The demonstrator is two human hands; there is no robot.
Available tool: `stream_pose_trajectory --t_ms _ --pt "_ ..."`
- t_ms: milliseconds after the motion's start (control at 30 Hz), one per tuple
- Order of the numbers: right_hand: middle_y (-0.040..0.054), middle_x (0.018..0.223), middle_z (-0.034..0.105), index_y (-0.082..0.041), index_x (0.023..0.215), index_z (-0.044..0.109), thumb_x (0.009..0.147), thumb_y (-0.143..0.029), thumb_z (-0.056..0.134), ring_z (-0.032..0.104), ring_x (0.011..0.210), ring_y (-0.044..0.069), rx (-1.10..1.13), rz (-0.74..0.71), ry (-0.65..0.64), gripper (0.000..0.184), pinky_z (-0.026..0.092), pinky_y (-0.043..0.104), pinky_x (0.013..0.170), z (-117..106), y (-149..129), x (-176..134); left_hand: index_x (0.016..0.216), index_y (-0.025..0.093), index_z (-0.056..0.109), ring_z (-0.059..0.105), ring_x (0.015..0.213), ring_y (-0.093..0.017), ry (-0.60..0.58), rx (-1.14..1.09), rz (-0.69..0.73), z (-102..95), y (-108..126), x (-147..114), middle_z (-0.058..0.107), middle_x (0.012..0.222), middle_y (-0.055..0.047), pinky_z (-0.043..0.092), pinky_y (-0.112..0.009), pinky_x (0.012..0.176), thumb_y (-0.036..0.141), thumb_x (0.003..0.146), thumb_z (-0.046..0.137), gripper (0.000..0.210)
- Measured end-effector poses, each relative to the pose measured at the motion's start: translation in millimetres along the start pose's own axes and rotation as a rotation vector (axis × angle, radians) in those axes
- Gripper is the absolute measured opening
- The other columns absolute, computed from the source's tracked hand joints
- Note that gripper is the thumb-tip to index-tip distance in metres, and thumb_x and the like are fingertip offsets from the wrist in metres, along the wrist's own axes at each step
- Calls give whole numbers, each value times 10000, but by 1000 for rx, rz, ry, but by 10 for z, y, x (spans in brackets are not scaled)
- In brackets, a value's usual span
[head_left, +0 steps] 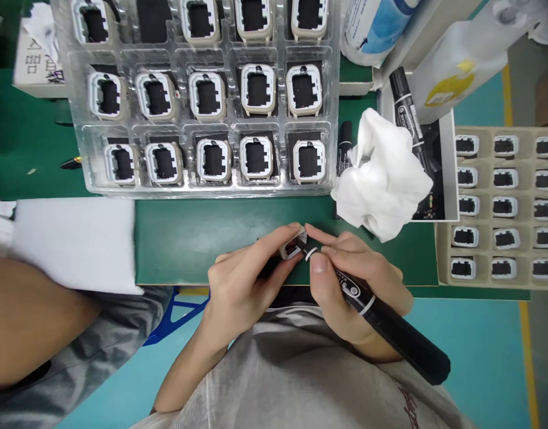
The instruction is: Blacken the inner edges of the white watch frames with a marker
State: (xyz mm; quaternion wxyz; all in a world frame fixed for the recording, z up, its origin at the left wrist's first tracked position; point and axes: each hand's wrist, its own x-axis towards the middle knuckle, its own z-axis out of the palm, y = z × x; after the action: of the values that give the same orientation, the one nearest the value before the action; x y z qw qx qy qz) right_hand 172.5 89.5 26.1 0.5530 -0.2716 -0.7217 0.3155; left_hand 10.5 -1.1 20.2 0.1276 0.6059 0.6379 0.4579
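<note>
Over green workbench (179,244), pinching pale watch-case frame (302,235) in left hand (242,280), gripping black marker (383,319) at its opening in right hand (367,268). Looks light, stiff; hold by outer walls.

Own hands: 2, left hand (240,280) and right hand (363,268). Trays: 2, one clear tray (211,192), one beige tray (446,256), both running out of view. White-rimmed housings, 30 in view: 14 clear-tray housings (245,89) (rows of 4, 5, 5 from top), 15 beige-tray housings (495,206) (5 rows of 3), 1 held housing (293,251). Black markers: 3, i.e. 1 held marker (381,319), 1 box marker (408,113), 1 table marker (344,150). Bottles: 2, one blue-labelled bottle (376,30), one yellow-labelled bottle (452,71). Boxes: 2, one left box (36,65), one open right box (451,167). Big crumpled tissue (381,179): 1. Flat white sheet (77,244): 1. Other person (36,322): 1, partly visible.
</note>
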Motion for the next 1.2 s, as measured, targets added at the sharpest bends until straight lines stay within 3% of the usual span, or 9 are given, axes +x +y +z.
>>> stream_pose_trajectory --t_ms 133,400,567,1000,1200 --pt "-67 785 745 -274 1145 801 1065 -27 779 675 575 152 36 9 -24 260 902 475 925 -12 -5 1 1576 330 847 963 903 -170 7 18 13 0 -5 5 988 1286 5 777 -228 848 209 1171 912 427" --pt "-94 774 770 -294 1111 772 1071 -25 767 737 598 144 3 -25 -7 272 910 463 856 3 5 27 1564 322 851 954 878 -162 8 24 -3 -8 -9 -3 989 1246 6 768 -223 829 241 1183 906 394" --pt "-70 796 806 -292 1100 794 1032 -11 816 829 650 180 17 9 -5 289 905 442 897 -9 -3 18 1576 336 847 949 864 -160 0 10 -7 -7 -2 -5 988 1235 13 757 -228 813 231 1175 914 420" --pt "-75 792 823 -287 1092 792 1033 -4 809 796 612 174 15 -7 8 289 904 440 863 -1 2 18 1573 323 837 948 866 -153 3 2 1 -7 -7 -1 988 1228 13 752 -214 821 218 1169 919 425" --pt "-50 778 843 -255 1082 794 1021 9 816 876 670 208 20 10 10 272 892 401 883 -2 -17 18 1564 318 824 956 864 -162 3 23 30 -8 -19 17 990 1258 -8 769 -219 805 240 1206 875 370"
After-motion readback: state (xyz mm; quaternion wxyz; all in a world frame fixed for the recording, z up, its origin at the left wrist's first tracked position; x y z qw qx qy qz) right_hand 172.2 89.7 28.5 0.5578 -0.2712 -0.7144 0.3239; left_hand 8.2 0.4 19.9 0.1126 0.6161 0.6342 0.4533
